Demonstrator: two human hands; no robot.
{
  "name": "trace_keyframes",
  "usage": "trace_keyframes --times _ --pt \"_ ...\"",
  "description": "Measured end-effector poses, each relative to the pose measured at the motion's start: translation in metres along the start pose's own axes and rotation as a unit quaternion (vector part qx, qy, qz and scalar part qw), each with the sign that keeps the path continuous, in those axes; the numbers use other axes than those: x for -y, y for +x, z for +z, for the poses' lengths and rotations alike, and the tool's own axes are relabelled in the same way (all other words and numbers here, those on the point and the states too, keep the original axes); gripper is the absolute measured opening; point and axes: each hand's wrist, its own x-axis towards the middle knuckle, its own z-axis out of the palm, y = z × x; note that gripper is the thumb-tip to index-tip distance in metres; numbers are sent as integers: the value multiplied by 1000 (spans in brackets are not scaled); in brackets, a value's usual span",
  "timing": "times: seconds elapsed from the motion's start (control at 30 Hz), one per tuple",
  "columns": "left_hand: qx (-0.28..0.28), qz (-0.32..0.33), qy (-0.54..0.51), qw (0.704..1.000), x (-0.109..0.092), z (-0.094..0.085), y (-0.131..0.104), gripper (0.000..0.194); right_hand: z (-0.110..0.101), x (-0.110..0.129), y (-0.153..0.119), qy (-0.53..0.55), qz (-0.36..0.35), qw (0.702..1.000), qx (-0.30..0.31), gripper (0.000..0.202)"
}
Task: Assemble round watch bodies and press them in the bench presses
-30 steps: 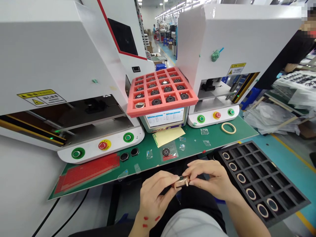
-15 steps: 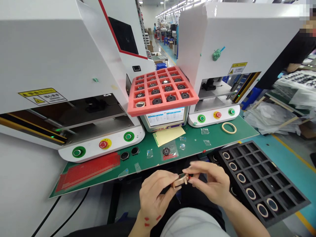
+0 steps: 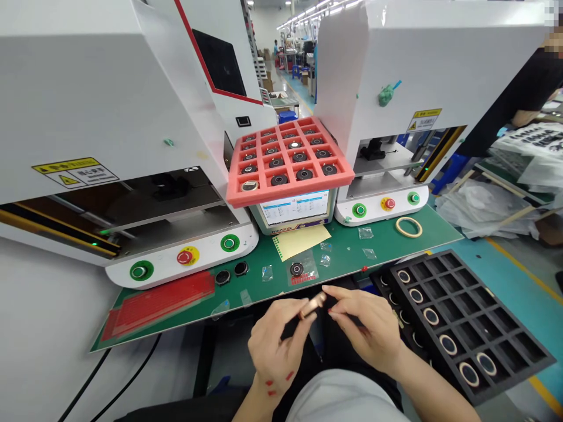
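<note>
1. The left hand (image 3: 275, 340) pinches a rose-gold case (image 3: 313, 305) between its thumb and fingers. The case is tilted, its right end higher, and sits in front of the table's near edge, above the person's lap.
2. The right hand (image 3: 367, 319) is just beside the case, thumb and index finger narrowly apart. The index fingertip is close to the case's right end; whether they touch, I cannot tell. A red fleck (image 3: 330, 310) shows at the thumb tip; whether it is gripped is unclear.
3. Small red marks (image 3: 270, 387) are on the left wrist.
4. Beyond the hands, on the green table (image 3: 347, 249), a black round part (image 3: 297, 269) lies on clear film with red strips.
5. Left of it are two dark round pieces (image 3: 223, 277), near each other, then a spread of red sheets (image 3: 162, 302).
6. Further back lie a pale yellow paper (image 3: 299, 244) and, to the right, a beige ring (image 3: 409, 227).
7. Right of the hands, a black compartment tray (image 3: 479, 299) holds six gold-rimmed discs (image 3: 431, 316); part of another tray shows beneath.
8. Behind, a pink tray (image 3: 290, 195) of round parts slopes above a monitor (image 3: 294, 213), between two white machines (image 3: 79, 99).
</note>
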Motion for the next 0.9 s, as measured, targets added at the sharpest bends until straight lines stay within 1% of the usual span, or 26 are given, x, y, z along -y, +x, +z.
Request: trace_keyframes --times 0.07,0.1,0.13,0.17,0.2,0.27,0.37,0.47,0.53,0.63,0.73,0.8,0.83,0.87,0.9 --pt "-72 -64 11 995 3 2 0 22 2 -1 -5 8 -4 1000 18 13" --pt "-98 -95 18 990 5 2 2 20 3 -1 -7 25 12 999 29 13" --pt "-107 -119 28 987 5 3 3 18 4 0 -9 48 39 997 38 13" --pt "-98 -133 40 986 6 3 5 15 5 2 -10 74 71 993 50 13" --pt "-77 -134 56 986 6 4 7 14 5 4 -10 98 103 988 65 12" --pt "-26 -110 87 990 5 5 10 13 7 10 -8 130 149 974 108 10" --pt "14 -56 128 990 3 9 11 16 11 20 -1 144 159 960 177 8" --pt "40 -31 178 983 3 12 9 17 18 25 4 151 166 950 215 9" --pt "56 -20 203 977 3 12 6 18 23 24 4 156 193 943 223 10" --pt "67 4 240 969 2 10 3 19 29 21 2 178 256 928 207 11" --pt "67 27 253 965 -1 9 -1 20 31 19 2 218 336 897 186 12" --pt "71 12 218 973 -1 8 -4 20 31 18 2 252 374 872 189 15" --pt "74 -13 189 979 1 8 -4 19 31 16 2 265 380 864 196 15" --pt "78 -53 153 984 5 7 -5 17 32 12 0 272 379 861 203 16" --pt "81 -111 108 985 10 6 -5 14 33 6 -1 266 374 863 209 17"
